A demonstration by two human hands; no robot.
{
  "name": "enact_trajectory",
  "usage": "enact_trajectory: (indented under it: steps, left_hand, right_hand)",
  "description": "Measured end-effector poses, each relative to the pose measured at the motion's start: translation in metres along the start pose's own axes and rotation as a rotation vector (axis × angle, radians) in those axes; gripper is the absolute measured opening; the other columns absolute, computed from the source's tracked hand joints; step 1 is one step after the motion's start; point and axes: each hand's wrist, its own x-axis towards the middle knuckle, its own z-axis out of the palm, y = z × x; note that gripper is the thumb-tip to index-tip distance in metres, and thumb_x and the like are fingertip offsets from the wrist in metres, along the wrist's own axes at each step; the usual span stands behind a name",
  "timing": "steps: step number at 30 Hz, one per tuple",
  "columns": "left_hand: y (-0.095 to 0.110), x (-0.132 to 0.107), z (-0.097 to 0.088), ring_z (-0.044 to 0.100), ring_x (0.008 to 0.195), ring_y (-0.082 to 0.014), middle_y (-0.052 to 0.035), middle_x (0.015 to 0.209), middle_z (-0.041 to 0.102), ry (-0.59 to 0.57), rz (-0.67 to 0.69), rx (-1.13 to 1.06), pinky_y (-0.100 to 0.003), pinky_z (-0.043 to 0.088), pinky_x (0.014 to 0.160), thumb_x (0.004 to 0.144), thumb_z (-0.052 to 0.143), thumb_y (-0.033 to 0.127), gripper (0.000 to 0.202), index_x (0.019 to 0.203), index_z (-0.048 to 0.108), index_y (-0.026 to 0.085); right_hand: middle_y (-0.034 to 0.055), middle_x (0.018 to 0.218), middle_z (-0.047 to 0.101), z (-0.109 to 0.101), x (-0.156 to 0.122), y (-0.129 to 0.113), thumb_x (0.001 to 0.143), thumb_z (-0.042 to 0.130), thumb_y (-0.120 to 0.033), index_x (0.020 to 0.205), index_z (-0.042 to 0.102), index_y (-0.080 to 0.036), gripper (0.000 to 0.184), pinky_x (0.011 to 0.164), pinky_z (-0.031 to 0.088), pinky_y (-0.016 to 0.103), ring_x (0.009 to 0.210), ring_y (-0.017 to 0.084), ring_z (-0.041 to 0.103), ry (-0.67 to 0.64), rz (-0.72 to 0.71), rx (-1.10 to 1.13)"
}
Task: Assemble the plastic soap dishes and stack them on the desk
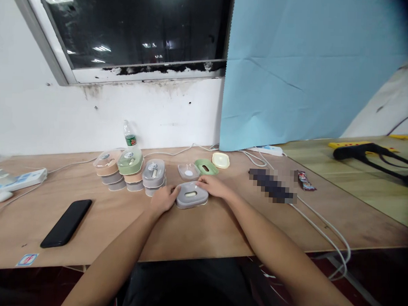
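A grey lidded box (192, 195) with a pale oval in its top lies on the wooden table (200, 234). My left hand (163, 199) grips its left side with curled fingers. My right hand (214, 186) rests over its upper right edge, fingers bent onto the lid. Just behind lie a clear tray (188, 171), a green lid (206, 166) and a cream lid (221, 160). To the left stand several stacked boxes in peach (107, 162), green (130, 162) and grey (153, 172).
A black phone (66, 223) lies at the front left. A white power strip (16, 182) is at the far left, a plastic bottle (130, 136) by the wall. A blurred dark object (272, 185), a snack wrapper (305, 181) and white cables (325, 232) are on the right.
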Motion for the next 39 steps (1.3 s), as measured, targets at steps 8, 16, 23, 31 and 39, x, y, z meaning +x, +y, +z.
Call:
enact_trajectory:
  steps: [8, 16, 23, 31, 39]
  left_hand:
    - [-0.001, 0.002, 0.003, 0.063, 0.094, -0.023, -0.0078, 0.105, 0.069, 0.046, -0.045, -0.004, -0.029, 0.043, 0.073, 0.091, 0.033, 0.055, 0.047, 0.107, 0.064, 0.023]
    - [-0.002, 0.002, 0.003, 0.064, 0.087, -0.0225, -0.0082, 0.095, 0.071, 0.018, -0.021, 0.038, -0.028, 0.042, 0.069, 0.092, 0.03, 0.056, 0.051, 0.095, 0.067, 0.021]
    - [0.0, -0.003, 0.0, 0.064, 0.09, -0.0231, -0.008, 0.098, 0.07, -0.005, 0.06, -0.007, -0.03, 0.044, 0.072, 0.091, 0.026, 0.061, 0.057, 0.107, 0.065, 0.023]
    - [-0.005, -0.001, 0.004, 0.064, 0.088, -0.0227, -0.0072, 0.098, 0.069, 0.01, 0.068, -0.051, -0.029, 0.044, 0.071, 0.089, 0.034, 0.06, 0.053, 0.116, 0.059, 0.022]
    - [0.002, -0.008, -0.005, 0.062, 0.089, -0.0214, -0.0072, 0.098, 0.065, 0.261, 0.103, -0.218, -0.033, 0.045, 0.081, 0.092, 0.035, 0.054, 0.057, 0.137, 0.037, 0.018]
  right_hand:
    - [0.002, 0.07, 0.063, 0.005, 0.004, 0.005, 0.082, 0.056, -0.038, 0.073, 0.06, -0.015, 0.025, 0.052, 0.03, 0.021, 0.062, 0.013, 0.053, 0.028, 0.048, 0.011]
    - [-0.0007, 0.063, 0.058, 0.006, 0.003, 0.0, 0.074, 0.065, -0.043, 0.076, 0.063, -0.017, 0.026, 0.052, 0.028, 0.022, 0.058, 0.012, 0.049, 0.167, 0.13, -0.053]
    - [-0.0049, 0.062, 0.049, 0.014, 0.006, 0.0, 0.081, 0.057, -0.039, 0.122, 0.054, -0.019, 0.046, 0.055, 0.031, 0.023, 0.058, 0.012, 0.046, 0.226, -0.03, 0.071]
    - [-0.0066, 0.057, 0.045, 0.013, 0.005, -0.005, 0.073, 0.066, -0.04, 0.088, 0.054, -0.019, 0.029, 0.054, 0.031, 0.023, 0.054, 0.011, 0.044, 0.392, 0.008, 0.076]
    - [-0.0034, 0.059, 0.04, -0.008, -0.008, -0.02, 0.084, 0.041, -0.063, 0.082, 0.042, -0.022, 0.041, 0.051, 0.034, 0.024, 0.053, 0.012, 0.039, 0.53, 0.021, 0.396]
